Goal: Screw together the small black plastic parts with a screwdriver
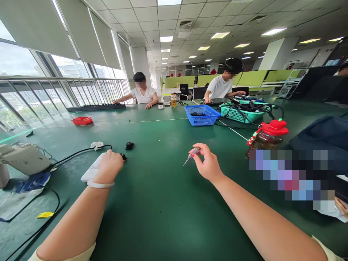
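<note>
My right hand (207,162) is raised over the middle of the green table, fingers closed around a small screwdriver (190,157). Its thin metal tip points down and left, apart from any other thing. On the left, my left hand (112,165) is curled with its back towards me, so most of its fingers are hidden. A white, flat, box-shaped device (94,168) lies under and beside that hand. Just past the fingers shows a small black piece (124,157) with a bit of red. A black block (129,145) rests a little farther off.
A black cable (81,150) runs along the left beside a white bag (25,157). Farther out are a red tray (82,120), a blue basket (202,115) and a green basket (241,113) of cables. A red-lidded bottle (268,137) stands right. Two people sit across the table.
</note>
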### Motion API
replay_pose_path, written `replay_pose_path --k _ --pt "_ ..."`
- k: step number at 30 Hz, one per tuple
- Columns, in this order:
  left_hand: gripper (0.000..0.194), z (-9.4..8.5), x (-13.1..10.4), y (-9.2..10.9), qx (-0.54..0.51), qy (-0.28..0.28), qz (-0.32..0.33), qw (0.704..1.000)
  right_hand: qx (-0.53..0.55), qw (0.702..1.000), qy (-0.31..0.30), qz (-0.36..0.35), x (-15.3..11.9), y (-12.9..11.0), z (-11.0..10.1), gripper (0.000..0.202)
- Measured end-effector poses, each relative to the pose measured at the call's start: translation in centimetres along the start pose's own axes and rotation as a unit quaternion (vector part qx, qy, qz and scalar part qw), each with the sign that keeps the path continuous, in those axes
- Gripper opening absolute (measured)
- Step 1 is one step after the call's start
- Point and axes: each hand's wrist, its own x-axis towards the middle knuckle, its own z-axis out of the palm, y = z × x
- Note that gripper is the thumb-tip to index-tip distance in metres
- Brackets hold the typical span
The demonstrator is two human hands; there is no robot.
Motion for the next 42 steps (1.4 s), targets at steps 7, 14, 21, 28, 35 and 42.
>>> replay_pose_path --k 7,14,21,28,35,42 --pt "0.042 1.4 0.4 1.5 0.014 0.131 -0.048 0.990 0.000 1.000 -0.002 -0.003 0.0 -0.2 -0.1 0.022" --pt "0.039 1.9 1.2 1.6 0.031 0.102 -0.011 0.994 0.003 1.000 0.001 0.002 0.0 0.0 0.1 0.022" --pt "0.039 1.9 1.4 1.6 0.028 0.086 -0.014 0.996 0.007 1.000 -0.004 0.007 0.0 0.1 0.1 0.022" --pt "0.039 1.2 0.9 2.1 0.029 0.082 -0.014 0.996 0.011 1.000 -0.003 0.004 -0.1 0.1 0.1 0.022" --pt "0.038 1.0 0.7 2.0 0.046 0.088 -0.009 0.995 0.010 1.000 -0.004 0.008 -0.1 0.1 0.1 0.022" --pt "0.040 0.3 0.3 2.4 0.037 0.078 -0.029 0.996 0.007 1.000 -0.008 0.006 0.0 0.0 0.1 0.021"
